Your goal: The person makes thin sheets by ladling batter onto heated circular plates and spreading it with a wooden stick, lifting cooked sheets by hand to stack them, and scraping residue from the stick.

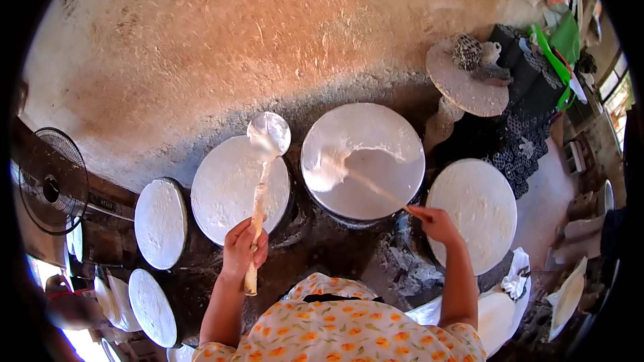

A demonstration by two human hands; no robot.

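My left hand (pixel 245 248) is closed around the wooden handle of a ladle (pixel 259 194). Its metal bowl, coated in something white, is tipped up over the far edge of a round white-topped pan (pixel 228 167). In my right hand (pixel 437 224) is the end of a thin stick-handled tool (pixel 376 190). The tool's far end is a pale blur over the large round pan (pixel 381 212) in the middle. White wet-looking matter covers the upper part of that pan's surface, and a greyer patch shows below it.
Another white round top (pixel 476 211) stands to the right. On the left are two smaller ones (pixel 159 223) and a black fan (pixel 52 184). A flat round slab (pixel 463 80) with items on it stands at the back right, beside dark patterned cloth (pixel 520 134). An earthen wall (pixel 221 33) rises behind.
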